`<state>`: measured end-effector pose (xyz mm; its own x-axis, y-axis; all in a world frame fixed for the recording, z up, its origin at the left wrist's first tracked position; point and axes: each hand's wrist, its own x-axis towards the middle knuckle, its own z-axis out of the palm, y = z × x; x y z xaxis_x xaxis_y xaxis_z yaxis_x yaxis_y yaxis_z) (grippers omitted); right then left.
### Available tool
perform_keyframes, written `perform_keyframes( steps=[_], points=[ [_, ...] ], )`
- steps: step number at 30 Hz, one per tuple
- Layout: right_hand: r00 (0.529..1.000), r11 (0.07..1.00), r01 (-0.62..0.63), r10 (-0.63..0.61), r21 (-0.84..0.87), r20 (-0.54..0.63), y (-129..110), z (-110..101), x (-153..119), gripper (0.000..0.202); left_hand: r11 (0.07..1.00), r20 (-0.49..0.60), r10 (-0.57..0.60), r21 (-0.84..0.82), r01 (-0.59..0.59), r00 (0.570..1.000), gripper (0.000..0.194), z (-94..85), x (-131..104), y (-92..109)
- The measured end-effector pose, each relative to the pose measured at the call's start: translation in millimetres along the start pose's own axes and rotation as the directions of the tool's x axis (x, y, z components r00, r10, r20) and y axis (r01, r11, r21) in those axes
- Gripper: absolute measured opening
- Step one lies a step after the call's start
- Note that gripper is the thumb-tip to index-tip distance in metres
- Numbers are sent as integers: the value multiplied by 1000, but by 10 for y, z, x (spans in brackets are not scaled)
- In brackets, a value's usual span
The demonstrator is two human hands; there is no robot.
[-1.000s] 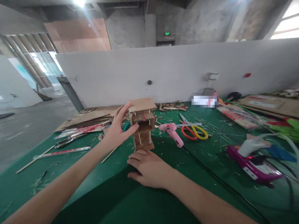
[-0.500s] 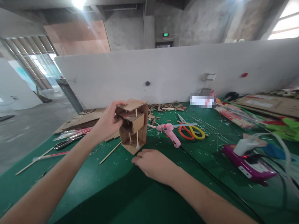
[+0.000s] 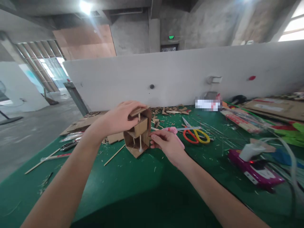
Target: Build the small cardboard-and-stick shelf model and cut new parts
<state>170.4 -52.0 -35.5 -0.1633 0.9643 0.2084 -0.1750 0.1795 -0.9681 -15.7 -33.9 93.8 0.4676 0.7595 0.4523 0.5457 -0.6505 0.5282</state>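
Note:
A small tiered cardboard model (image 3: 140,128) with wooden sticks as posts stands upright on the green table. My left hand (image 3: 120,116) grips its top tier, fingers over the upper panel and thumb tucked under it. Beside the model's right wall, my right hand (image 3: 166,143) has thumb and fingertips pinched together. Whether they touch the wall or hold something small cannot be made out. Behind that hand lies a pink glue gun (image 3: 180,142), partly hidden, with a clear glue stick (image 3: 188,128) out of its rear.
Scissors (image 3: 198,136) with red and yellow handles lie right of the glue gun. Cardboard scraps (image 3: 173,110) litter the back. A purple power strip (image 3: 255,169) sits at the right. Wooden sticks (image 3: 114,155) and flat cardboard (image 3: 78,123) lie at the left.
My left hand has shifted right, further over the model's top. My right hand has risen from the model's front base to its right side, now covering part of the glue gun.

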Motion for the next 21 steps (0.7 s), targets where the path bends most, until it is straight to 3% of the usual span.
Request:
perform_keyframes(
  steps=[3,6,10,14,18,21],
  points=[
    [997,969,-20,39,248,-73,27,-1,22,26,988,10,-99,-115,100,995,41,-91,-63,-27],
    [990,967,3,34,257,-140,136,-6,54,24,971,-46,-168,-179,158,985,32,-93,-133,12],
    [982,997,75,-73,7,-172,305,-25,100,18,997,-181,-55,49,65,982,36,84,-109,67],
    [968,900,210,-246,-382,-48,311,-21,52,46,956,-35,81,285,-68,996,39,146,-34,58],
    [972,715,236,-168,-658,166,233,12,-59,76,967,62,96,229,-107,993,37,29,-13,-17],
    [948,620,299,-107,-725,299,237,28,-103,65,984,45,91,152,-97,995,33,-57,-19,-98]
  ],
)
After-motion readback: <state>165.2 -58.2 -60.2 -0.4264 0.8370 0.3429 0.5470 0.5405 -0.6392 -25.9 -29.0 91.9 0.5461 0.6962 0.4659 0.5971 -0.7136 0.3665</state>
